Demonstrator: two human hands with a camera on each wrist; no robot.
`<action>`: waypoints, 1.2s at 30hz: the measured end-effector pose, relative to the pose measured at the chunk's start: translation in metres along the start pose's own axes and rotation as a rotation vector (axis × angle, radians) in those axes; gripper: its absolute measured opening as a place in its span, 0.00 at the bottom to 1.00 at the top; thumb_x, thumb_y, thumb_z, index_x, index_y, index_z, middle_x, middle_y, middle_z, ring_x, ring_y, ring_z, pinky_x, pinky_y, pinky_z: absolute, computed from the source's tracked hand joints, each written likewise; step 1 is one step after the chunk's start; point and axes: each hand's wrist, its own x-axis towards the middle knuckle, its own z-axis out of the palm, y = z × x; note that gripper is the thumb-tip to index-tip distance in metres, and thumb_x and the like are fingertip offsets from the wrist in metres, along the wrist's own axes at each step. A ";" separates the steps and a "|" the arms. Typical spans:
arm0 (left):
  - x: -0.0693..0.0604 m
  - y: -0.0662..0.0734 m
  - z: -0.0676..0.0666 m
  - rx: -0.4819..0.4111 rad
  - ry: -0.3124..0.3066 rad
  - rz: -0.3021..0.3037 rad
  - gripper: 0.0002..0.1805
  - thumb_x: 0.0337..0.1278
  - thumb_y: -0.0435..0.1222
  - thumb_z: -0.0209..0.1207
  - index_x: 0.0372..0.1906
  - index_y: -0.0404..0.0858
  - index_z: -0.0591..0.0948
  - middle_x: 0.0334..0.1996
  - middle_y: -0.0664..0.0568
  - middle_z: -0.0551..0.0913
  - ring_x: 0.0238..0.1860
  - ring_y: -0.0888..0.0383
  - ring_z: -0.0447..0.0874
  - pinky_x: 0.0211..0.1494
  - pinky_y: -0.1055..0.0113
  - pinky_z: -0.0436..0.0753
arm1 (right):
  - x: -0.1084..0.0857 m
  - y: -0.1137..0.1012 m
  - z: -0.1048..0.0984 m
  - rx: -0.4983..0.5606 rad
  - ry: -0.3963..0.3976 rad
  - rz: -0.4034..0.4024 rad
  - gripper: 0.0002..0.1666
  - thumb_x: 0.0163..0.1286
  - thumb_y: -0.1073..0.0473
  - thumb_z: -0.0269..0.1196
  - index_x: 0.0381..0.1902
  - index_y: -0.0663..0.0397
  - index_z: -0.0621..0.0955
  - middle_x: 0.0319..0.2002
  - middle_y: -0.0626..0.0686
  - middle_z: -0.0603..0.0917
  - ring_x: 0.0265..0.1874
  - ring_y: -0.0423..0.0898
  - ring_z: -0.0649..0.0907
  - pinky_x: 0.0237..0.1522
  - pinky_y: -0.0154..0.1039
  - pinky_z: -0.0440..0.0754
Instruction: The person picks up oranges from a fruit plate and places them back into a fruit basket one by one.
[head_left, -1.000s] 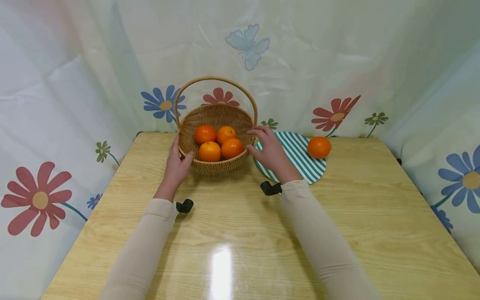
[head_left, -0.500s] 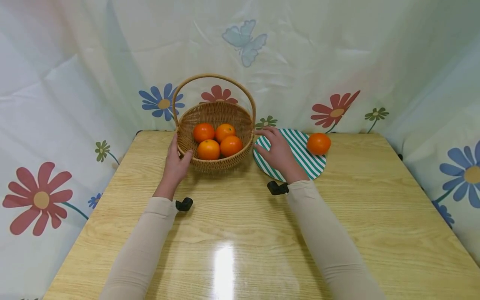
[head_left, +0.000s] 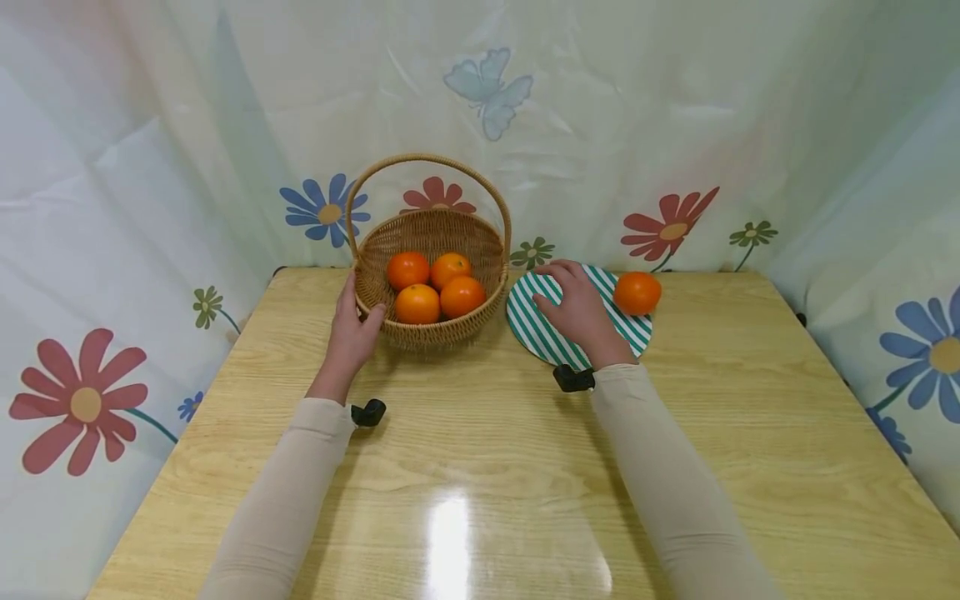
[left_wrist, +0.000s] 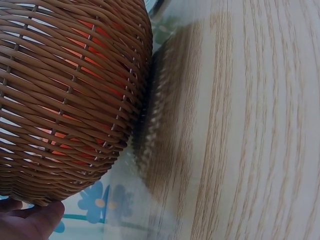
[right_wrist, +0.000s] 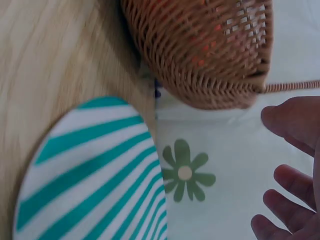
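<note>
A wicker basket (head_left: 429, 333) with a tall arched handle stands at the back of the table, several oranges (head_left: 417, 304) inside it. At its left rim my left hand (head_left: 352, 333) holds on, the thumb over the edge and the other fingers outside; the left wrist view shows fingertips (left_wrist: 47, 215) against the weave. My right hand (head_left: 579, 310) is over a round green-and-white striped mat (head_left: 536, 329), fingers spread and slightly bent, holding nothing. To its right, a single orange (head_left: 637, 293) sits on the mat's right edge.
The wooden table (head_left: 480, 450) extends toward me, with a bright light reflection on it. A flowered curtain (head_left: 570, 167) hangs close behind the basket and mat. A black wrist-camera piece (head_left: 573, 378) juts from each cuff.
My right hand has moved away from the basket's right rim, going right until it is over the striped mat. My left hand has stayed on the basket, and the oranges keep their places.
</note>
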 end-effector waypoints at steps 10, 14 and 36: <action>-0.002 0.001 0.000 0.005 -0.004 -0.015 0.43 0.68 0.48 0.49 0.78 0.53 0.38 0.78 0.46 0.43 0.74 0.41 0.53 0.71 0.44 0.64 | 0.001 0.023 -0.010 -0.070 -0.012 0.070 0.28 0.68 0.57 0.61 0.65 0.53 0.71 0.70 0.63 0.61 0.65 0.65 0.67 0.65 0.61 0.68; -0.002 0.001 0.000 0.005 -0.004 -0.007 0.43 0.68 0.48 0.49 0.79 0.51 0.39 0.78 0.45 0.43 0.74 0.40 0.53 0.71 0.43 0.64 | 0.001 0.033 -0.014 -0.064 0.007 0.104 0.30 0.68 0.59 0.61 0.67 0.54 0.69 0.71 0.64 0.59 0.64 0.66 0.67 0.64 0.62 0.68; 0.000 -0.001 0.000 -0.006 -0.012 -0.006 0.43 0.68 0.48 0.48 0.79 0.51 0.38 0.77 0.45 0.44 0.72 0.39 0.59 0.66 0.45 0.71 | 0.000 0.084 -0.036 -0.203 0.066 0.218 0.35 0.60 0.62 0.65 0.66 0.59 0.69 0.70 0.69 0.59 0.67 0.70 0.61 0.65 0.67 0.63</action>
